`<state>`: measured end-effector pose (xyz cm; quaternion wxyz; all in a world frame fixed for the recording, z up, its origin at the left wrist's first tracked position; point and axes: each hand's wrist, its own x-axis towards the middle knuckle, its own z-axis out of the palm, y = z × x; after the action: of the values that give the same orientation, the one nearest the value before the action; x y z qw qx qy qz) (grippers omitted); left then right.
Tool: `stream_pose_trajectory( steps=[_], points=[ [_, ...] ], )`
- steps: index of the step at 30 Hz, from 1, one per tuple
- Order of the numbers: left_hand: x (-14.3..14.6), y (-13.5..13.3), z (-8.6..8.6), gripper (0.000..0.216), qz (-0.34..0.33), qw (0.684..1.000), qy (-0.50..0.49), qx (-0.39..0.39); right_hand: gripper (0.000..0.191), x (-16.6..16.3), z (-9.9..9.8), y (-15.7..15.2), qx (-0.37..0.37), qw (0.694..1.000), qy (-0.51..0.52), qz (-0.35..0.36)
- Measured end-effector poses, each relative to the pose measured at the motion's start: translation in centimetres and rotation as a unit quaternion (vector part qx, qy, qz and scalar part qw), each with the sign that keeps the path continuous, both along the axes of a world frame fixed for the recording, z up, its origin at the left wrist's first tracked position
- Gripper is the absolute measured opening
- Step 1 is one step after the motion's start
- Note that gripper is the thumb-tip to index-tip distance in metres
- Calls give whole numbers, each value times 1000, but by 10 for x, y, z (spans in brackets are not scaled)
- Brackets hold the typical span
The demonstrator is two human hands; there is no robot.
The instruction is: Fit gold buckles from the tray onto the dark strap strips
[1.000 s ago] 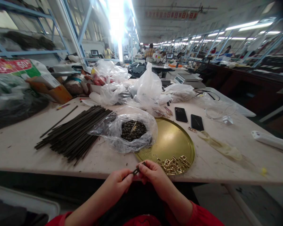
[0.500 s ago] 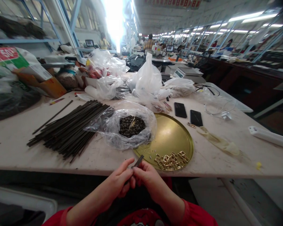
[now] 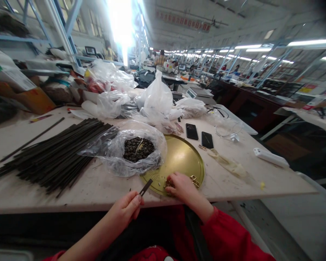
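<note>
My left hand (image 3: pixel 126 208) is closed on the near end of a thin black strip (image 3: pixel 146 187), just before the table's front edge. My right hand (image 3: pixel 180 185) rests palm down on the pile of small gold buckles (image 3: pixel 194 179) at the near rim of the round brass tray (image 3: pixel 179 159). Its fingers curl into the pile, and what they hold is hidden. A clear plastic bag of small dark parts (image 3: pixel 137 148) lies open just beyond, overlapping the tray's left side.
A fan of long black strips (image 3: pixel 51 156) covers the table's left. Two black phones (image 3: pixel 199 136) lie behind the tray, with white plastic bags (image 3: pixel 156 99), a cable and a white power strip (image 3: pixel 270 157) further off. The table edge drops away at right.
My right hand has let go of the black strip and moved right onto the buckle pile in the tray. My left hand keeps the strip. The view has swung rightward.
</note>
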<state>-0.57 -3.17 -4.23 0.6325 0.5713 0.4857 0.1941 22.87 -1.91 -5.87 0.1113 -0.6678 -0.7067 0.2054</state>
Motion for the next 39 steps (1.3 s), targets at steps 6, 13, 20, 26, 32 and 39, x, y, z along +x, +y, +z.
stream_pose_trajectory(
  steps=[6, 13, 20, 26, 32, 39],
  points=[
    [-3, -6, 3, 31, 0, 998, 47, 41, 12, -6, -8, 9, -2, 998, 59, 3],
    [7, 11, 19, 28, 18, 987, 54, 153, 15, -31, 13, -2, -16, 959, 281, -32],
    [13, 16, 36, 28, 61, 990, 23, 128, 33, -82, 28, -19, -138, 693, 697, -125],
    [1, 16, 36, 31, 54, 991, 59, 104, 30, -84, 25, -15, -92, 772, 623, -84],
    [-2, 23, 35, 34, 16, 994, 47, 95, 27, -81, 24, -13, -81, 826, 558, -18],
    [-4, 20, 36, 26, 32, 994, 19, 99, 31, -94, 24, -21, -140, 720, 674, -89]
  ],
)
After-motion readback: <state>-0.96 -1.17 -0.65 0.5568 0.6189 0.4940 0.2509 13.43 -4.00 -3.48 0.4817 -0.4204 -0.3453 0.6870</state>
